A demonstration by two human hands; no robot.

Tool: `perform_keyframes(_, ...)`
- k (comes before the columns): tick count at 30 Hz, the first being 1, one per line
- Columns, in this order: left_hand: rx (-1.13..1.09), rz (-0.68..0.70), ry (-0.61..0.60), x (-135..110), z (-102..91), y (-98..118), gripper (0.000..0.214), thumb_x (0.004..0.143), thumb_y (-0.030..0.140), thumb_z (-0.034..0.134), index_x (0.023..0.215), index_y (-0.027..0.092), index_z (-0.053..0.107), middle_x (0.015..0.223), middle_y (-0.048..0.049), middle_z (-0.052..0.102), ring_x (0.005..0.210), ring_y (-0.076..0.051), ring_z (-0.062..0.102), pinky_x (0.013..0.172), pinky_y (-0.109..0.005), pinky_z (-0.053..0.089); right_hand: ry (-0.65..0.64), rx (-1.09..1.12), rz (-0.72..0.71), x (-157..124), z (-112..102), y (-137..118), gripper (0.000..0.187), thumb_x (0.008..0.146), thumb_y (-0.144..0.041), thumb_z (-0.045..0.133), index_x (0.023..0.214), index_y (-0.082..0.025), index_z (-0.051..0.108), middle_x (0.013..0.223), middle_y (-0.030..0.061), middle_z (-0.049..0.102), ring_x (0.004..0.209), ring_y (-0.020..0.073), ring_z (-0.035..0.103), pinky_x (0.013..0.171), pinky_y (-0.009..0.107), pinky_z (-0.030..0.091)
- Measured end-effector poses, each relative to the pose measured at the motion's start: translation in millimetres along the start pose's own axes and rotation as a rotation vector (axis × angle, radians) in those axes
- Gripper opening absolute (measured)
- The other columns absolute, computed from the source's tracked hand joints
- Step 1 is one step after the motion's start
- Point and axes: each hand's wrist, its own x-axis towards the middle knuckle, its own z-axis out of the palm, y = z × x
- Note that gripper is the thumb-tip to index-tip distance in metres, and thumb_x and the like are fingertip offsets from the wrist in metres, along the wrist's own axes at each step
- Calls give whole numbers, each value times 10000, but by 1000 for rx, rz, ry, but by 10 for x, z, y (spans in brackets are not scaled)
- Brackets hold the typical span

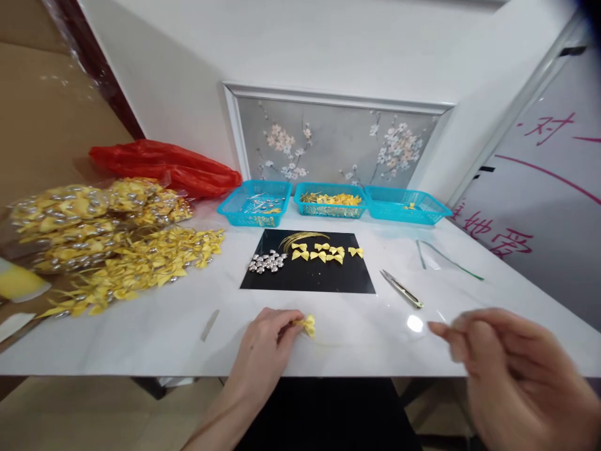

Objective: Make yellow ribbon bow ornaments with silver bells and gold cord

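My left hand (267, 341) pinches a small yellow ribbon bow (308, 326) just above the white table. From the bow a faint pale strand (338, 344) trails to the right; its far end is too blurred to follow. Motion smears my right hand (507, 363), raised at the right with thumb and fingers pressed together; what they hold cannot be made out. Beyond my hands, a black mat (291, 284) carries several yellow bows (318, 256), a heap of silver beads (267, 262) and a bundle of thin gold cords (298, 238).
Thread snips (401, 289) lie right of the mat, with a green strip (453, 260) farther back. Three blue baskets (256, 219) line the wall. Yellow bow strands (141, 266), filled plastic bags (70, 219) and a red bag (164, 166) cover the left side.
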Motion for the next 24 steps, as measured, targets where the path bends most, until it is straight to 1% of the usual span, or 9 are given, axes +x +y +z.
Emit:
perform_keyframes(3,97,32,-19,25,-1,-1,222,823,219,575,865,228,793,948,-69,769,903,-280,702,827,-416,550,-129,24,-12,75,246,-16,92,948,-321,604,935,-234,630,703,-10,630,728,195,738,667,273,629)
perform_keyframes(6,171,50,-26,63,-59,-6,206,832,226,589,891,233,786,1007,-59,743,790,-224,714,680,-330,581,-309,79,-23,103,392,-3,84,979,-279,562,980,-238,635,717,-18,665,723,150,734,682,217,630)
perform_keyframes(8,226,58,12,134,-139,-30,212,853,216,585,953,231,771,1072,-58,732,775,-197,715,643,-296,582,-363,114,-32,94,446,5,84,985,-260,554,993,-244,636,746,-16,685,728,134,721,703,206,627)
perform_keyframes(10,296,62,84,261,-250,-82,217,892,188,563,1009,207,745,1132,-75,718,857,-204,712,720,-318,586,-397,157,-31,68,486,-5,82,984,-249,559,973,-247,640,750,-18,682,714,125,706,702,201,620)
perform_keyframes(12,377,66,153,430,-372,-152,183,925,170,566,1036,173,712,1122,-88,717,958,-226,693,842,-395,566,-425,212,-6,26,522,-33,106,988,-248,551,938,-247,645,703,-30,652,658,115,679,686,203,612)
perform_keyframes(14,446,69,180,611,-467,-218,144,946,235,612,1044,158,683,1080,-71,715,970,-227,684,877,-451,552,-437,273,33,-28,555,-65,140,995,-263,533,922,-248,652,645,-44,601,588,106,635,639,204,595)
perform_keyframes(18,523,134,93,879,-477,-269,195,951,299,624,1084,164,669,1102,-69,702,946,-218,687,841,-437,572,-437,330,129,-118,594,-99,181,993,-313,523,910,-229,661,625,-48,529,502,97,569,532,211,543)
perform_keyframes(21,547,200,-6,966,-373,-267,208,953,296,621,1113,170,662,1132,-75,694,961,-220,683,837,-433,575,-449,339,176,-133,592,-100,207,987,-345,526,890,-209,650,630,-41,522,478,104,561,507,231,537)
perform_keyframes(24,553,212,-61,1000,-282,-288,234,953,297,620,1150,174,650,1166,-83,683,980,-227,679,842,-440,574,-451,344,176,-116,576,-101,210,984,-348,526,885,-208,647,625,-41,512,476,105,569,504,229,532)
